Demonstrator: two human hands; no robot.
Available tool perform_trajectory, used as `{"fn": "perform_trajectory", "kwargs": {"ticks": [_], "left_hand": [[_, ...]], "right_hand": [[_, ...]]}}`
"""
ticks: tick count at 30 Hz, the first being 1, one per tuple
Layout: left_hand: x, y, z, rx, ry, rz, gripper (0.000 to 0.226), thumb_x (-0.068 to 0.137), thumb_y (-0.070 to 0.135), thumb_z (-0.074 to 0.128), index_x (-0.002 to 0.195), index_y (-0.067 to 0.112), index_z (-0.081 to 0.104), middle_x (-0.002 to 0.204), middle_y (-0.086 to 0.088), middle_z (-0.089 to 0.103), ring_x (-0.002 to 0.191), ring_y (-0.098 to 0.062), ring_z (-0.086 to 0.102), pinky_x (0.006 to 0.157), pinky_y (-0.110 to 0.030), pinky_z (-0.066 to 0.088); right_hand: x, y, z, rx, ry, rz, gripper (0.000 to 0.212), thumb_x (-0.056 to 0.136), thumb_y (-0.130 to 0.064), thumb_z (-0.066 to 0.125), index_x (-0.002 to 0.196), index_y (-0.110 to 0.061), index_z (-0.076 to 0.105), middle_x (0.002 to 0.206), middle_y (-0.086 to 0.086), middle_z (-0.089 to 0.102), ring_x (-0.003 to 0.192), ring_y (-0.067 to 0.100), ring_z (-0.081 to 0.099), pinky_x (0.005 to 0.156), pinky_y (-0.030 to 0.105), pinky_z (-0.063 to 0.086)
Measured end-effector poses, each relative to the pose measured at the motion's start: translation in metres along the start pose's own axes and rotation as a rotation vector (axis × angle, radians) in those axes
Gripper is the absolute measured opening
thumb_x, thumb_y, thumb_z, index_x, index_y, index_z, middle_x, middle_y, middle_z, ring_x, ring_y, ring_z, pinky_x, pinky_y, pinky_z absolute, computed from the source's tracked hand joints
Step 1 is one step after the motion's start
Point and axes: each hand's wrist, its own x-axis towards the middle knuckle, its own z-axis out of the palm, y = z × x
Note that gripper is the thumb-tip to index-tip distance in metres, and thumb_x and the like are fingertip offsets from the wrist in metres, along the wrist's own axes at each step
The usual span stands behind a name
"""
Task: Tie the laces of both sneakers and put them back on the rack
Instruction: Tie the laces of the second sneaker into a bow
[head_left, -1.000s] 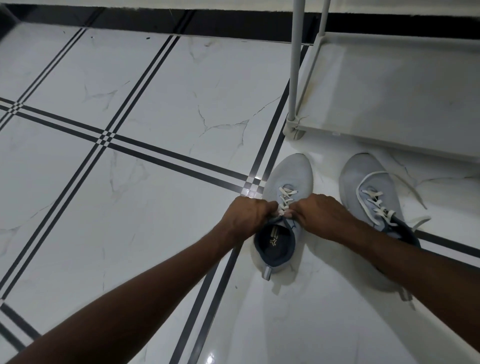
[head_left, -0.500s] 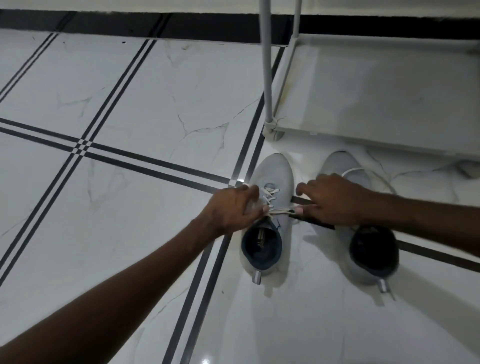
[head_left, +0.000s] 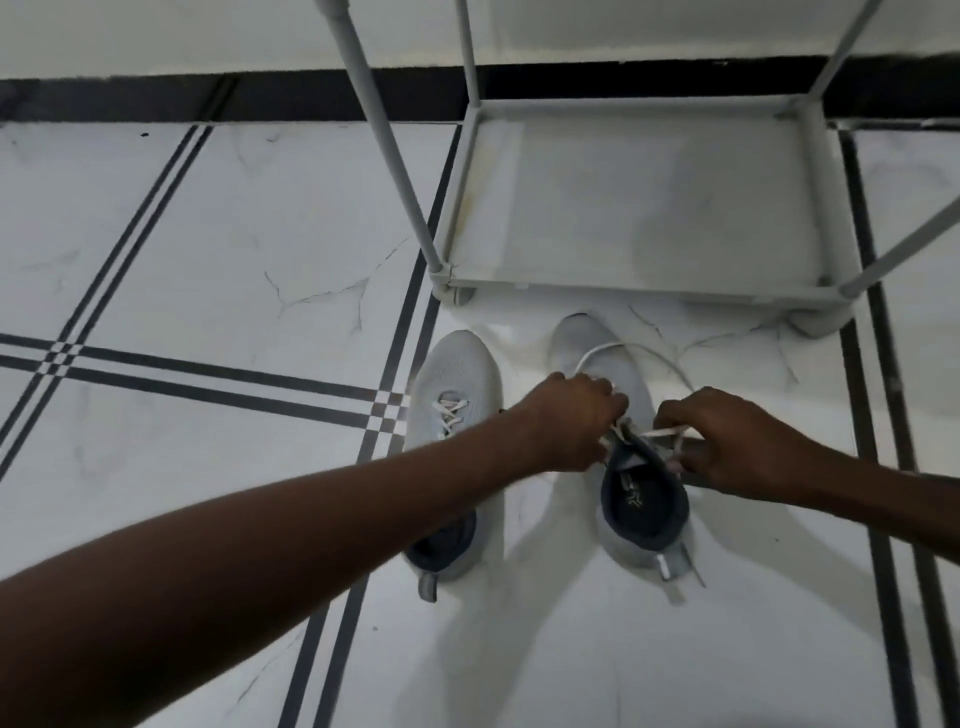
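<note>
Two light grey sneakers with dark linings stand side by side on the floor, toes toward the rack. The left sneaker (head_left: 457, 374) has its white laces drawn in over the tongue; my forearm crosses its heel. Both hands are over the right sneaker (head_left: 644, 519). My left hand (head_left: 571, 421) is closed at the left of its tongue, gripping lace. My right hand (head_left: 737, 441) pinches a white lace (head_left: 670, 432) at the right side. A loose lace loop lies over the toe. The grey shoe rack (head_left: 639, 208) stands just beyond the shoes, its bottom shelf bare.
White marble floor tiles with black stripe lines (head_left: 208, 384) spread to the left and front. The rack's slanted poles (head_left: 384, 140) rise over the shoes. A black skirting band runs along the wall at the back.
Both hands have left the left sneaker's laces and shifted right onto the right sneaker's laces. The camera view has swung right, bringing the rack's shelf into the middle.
</note>
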Motion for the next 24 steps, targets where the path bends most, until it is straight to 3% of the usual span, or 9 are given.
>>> {"fn": "perform_trajectory", "kwargs": {"ticks": [1,3,7,10,13,18,22,24], "left_hand": [[0.001,-0.001,0.006,0.039,0.034,0.001,0.039,0.083,0.029,0.068,0.116,0.01,0.058,0.108,-0.012,0.068,0.097,-0.033,0.065,0.078,-0.039,0.047],[-0.002,-0.008,0.014,0.021,0.052,-0.027,0.036,0.083,0.026,0.07,0.113,0.009,0.058,0.095,-0.014,0.072,0.084,-0.036,0.068,0.072,-0.038,0.046],[-0.014,-0.024,0.006,-0.039,-0.039,-0.082,0.017,0.085,0.019,0.066,0.102,0.02,0.067,0.089,-0.008,0.074,0.08,-0.03,0.068,0.067,-0.036,0.05],[-0.026,-0.029,0.001,-0.04,-0.084,-0.097,0.012,0.085,0.013,0.058,0.087,0.021,0.066,0.08,-0.002,0.072,0.071,-0.022,0.062,0.061,-0.03,0.039],[-0.037,-0.034,0.008,-0.002,-0.168,-0.182,0.015,0.083,0.012,0.053,0.083,0.02,0.065,0.083,-0.002,0.072,0.078,-0.024,0.065,0.061,-0.028,0.031],[-0.035,-0.038,0.007,0.112,-0.218,-0.272,0.023,0.092,0.018,0.047,0.099,0.015,0.069,0.095,-0.007,0.072,0.086,-0.028,0.068,0.063,-0.03,0.04],[-0.037,-0.041,0.006,0.125,-0.198,-0.286,0.022,0.093,0.021,0.05,0.097,0.019,0.071,0.094,-0.004,0.073,0.088,-0.025,0.067,0.069,-0.03,0.039],[-0.034,-0.051,0.002,0.149,-0.068,-0.241,0.015,0.091,0.029,0.061,0.094,0.028,0.075,0.095,0.0,0.068,0.096,-0.022,0.059,0.078,-0.03,0.037]], "right_hand": [[0.001,0.002,0.003,-0.027,0.028,-0.014,0.014,0.077,-0.029,0.075,0.077,-0.02,0.063,0.073,-0.002,0.067,0.073,0.021,0.062,0.063,0.035,0.048],[0.003,0.006,0.007,-0.09,0.048,-0.04,0.033,0.08,-0.034,0.072,0.062,-0.015,0.052,0.057,0.0,0.06,0.059,0.023,0.058,0.053,0.032,0.036],[-0.006,0.006,0.018,0.014,0.001,-0.047,0.032,0.097,-0.031,0.052,0.066,-0.025,0.043,0.064,-0.008,0.062,0.06,0.017,0.056,0.058,0.03,0.036],[-0.009,0.011,0.022,0.111,-0.001,-0.011,0.033,0.1,-0.028,0.047,0.067,-0.025,0.042,0.057,-0.014,0.051,0.055,0.004,0.047,0.055,0.021,0.033],[-0.011,0.026,0.024,0.105,-0.077,0.047,0.036,0.1,-0.027,0.046,0.064,-0.024,0.045,0.057,-0.008,0.054,0.056,0.012,0.053,0.059,0.029,0.039],[-0.008,0.044,0.027,0.069,-0.089,0.155,0.036,0.094,-0.014,0.052,0.06,-0.025,0.045,0.055,-0.006,0.054,0.057,0.014,0.054,0.058,0.033,0.043],[-0.012,0.039,0.025,-0.045,-0.084,0.193,0.036,0.097,-0.023,0.048,0.062,-0.029,0.04,0.061,-0.007,0.054,0.061,0.017,0.054,0.06,0.034,0.043],[-0.013,0.034,0.02,-0.166,-0.051,0.189,0.032,0.096,-0.025,0.048,0.065,-0.031,0.04,0.065,-0.008,0.053,0.063,0.02,0.053,0.06,0.034,0.045]]}}
